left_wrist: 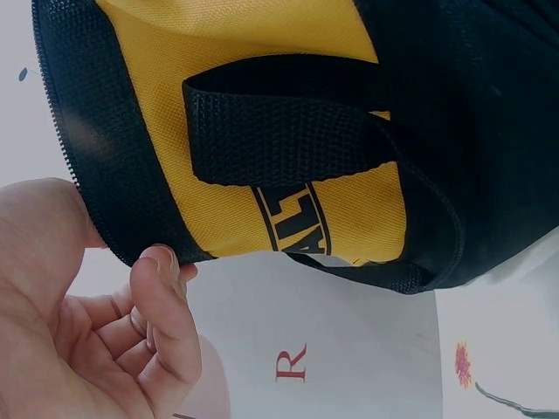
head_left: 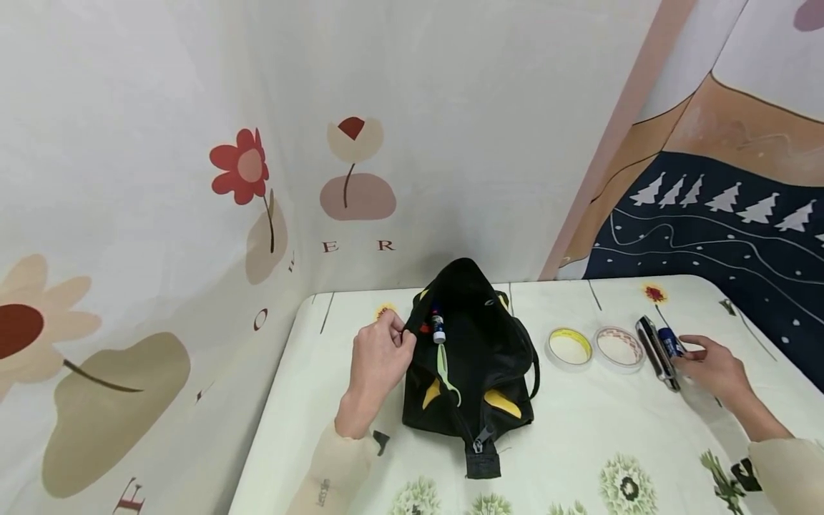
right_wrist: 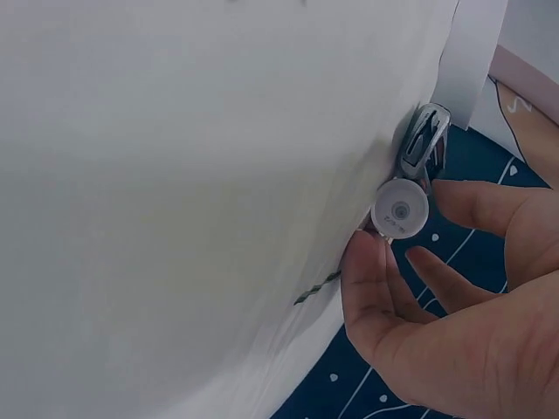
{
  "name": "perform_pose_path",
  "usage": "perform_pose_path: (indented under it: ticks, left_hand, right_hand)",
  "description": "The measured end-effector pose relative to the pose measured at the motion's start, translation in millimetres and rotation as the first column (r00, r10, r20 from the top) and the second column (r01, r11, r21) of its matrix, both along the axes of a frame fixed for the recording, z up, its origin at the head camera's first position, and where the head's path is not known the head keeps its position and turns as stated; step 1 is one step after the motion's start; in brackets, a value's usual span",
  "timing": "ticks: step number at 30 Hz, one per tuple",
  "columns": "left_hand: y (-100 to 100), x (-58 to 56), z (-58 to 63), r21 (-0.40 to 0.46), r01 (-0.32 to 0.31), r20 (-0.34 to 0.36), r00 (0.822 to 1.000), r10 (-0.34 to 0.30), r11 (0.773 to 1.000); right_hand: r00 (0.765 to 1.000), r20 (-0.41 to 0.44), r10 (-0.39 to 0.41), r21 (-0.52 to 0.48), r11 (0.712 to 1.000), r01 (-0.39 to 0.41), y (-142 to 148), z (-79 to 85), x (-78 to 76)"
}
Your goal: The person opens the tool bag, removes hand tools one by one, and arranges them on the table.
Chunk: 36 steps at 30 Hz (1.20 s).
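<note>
Here's the head camera looking forward and down across the table [head_left: 573, 422], with 2 wrist views in close, left facing the bag's [left_wrist: 279, 148] yellow side, right end-on to the blue tube [right_wrist: 400, 209], both shared with the head view.

Soft, even head view; dimmer wrist views
Faint shadow on the far wall [head_left: 463, 121] behind the bag [head_left: 473, 357].

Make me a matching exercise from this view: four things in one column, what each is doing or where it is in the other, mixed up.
1. Left hand
2. Right hand
3. Yellow-lined tape roll
4. Silver stapler

A. Between the bag and the other tape roll
B. Pinching the bag's rim
C. Between the other tape roll and the blue tube
D. Fingers around the blue tube

Pairs: 1-B, 2-D, 3-A, 4-C
</note>
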<state>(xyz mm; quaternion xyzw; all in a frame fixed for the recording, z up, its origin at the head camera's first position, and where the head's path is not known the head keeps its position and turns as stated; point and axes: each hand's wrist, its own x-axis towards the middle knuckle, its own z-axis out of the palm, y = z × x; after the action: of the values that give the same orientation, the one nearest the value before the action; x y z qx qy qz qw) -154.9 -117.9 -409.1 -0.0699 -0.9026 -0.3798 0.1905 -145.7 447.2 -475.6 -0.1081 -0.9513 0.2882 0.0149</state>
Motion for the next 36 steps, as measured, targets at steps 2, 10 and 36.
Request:
perform_pose_path:
  ticks: [2,10,36]
  left_hand:
    - [0,-0.2,0.1,-0.005,-0.002,-0.003,1.000,0.002,1.000]
    - [-1,0.4,0.8,-0.012,-0.009,-0.001,1.000,0.009,1.000]
    - [-1,-0.2,0.7,-0.011,-0.005,-0.006,1.000,0.005,1.000]
  right_hand:
    - [1.000,0.005,-0.004,-0.004,1.000,0.004,-1,0.2,1.6]
    - [1.000,0.012,-0.011,-0.010,1.000,0.011,-1,-0.2,3.1]
    - [0.921,-0.372,-0.113,-0.080,0.993,0.090,-85,20.6,-2.3]
